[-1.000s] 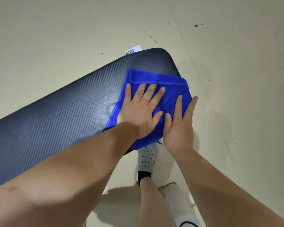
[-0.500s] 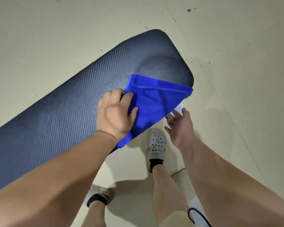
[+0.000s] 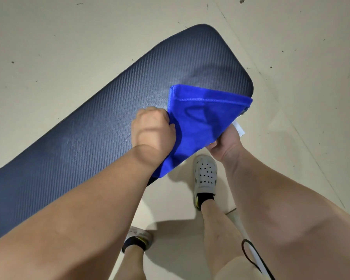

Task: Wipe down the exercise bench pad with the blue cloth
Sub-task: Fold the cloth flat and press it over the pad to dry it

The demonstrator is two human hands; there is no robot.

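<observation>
**Clerk:** Head view, item one: exercise bench pad (image 3: 101, 126), dark, ribbed weave, lying on a slant from lower left of the frame to a rounded end at upper right. Pale floor (image 3: 69, 37) all round it.

**Onlooker:** Item two?

**Clerk:** Blue cloth (image 3: 198, 122), folded, stitched hem uppermost, right of centre. Its upper part lies on the pad near the rounded end; its lower part overhangs the pad's near edge. A white tag (image 3: 238, 128) shows at its right side.

**Onlooker:** Hands?

**Clerk:** Left hand (image 3: 153, 130), centre frame, curled into a fist with the fingers bunched together, clamping the cloth's left edge, seemingly against the pad. Right hand (image 3: 226, 142), just right of it, below the overhanging side; the thumb lies along the cloth's edge. Its other fingers are hidden behind the fabric, so I cannot tell whether they are spread or together.

**Onlooker:** Why held so?

**Clerk:** My reading: one hand anchors, the other tensions or refolds, giving a flat face for the next stroke.

**Onlooker:** Remaining?

**Clerk:** Most of the pad stretches away to lower left, likely yet to be covered. Also entered: grey perforated shoe (image 3: 205, 174) on the floor below the cloth.
</observation>
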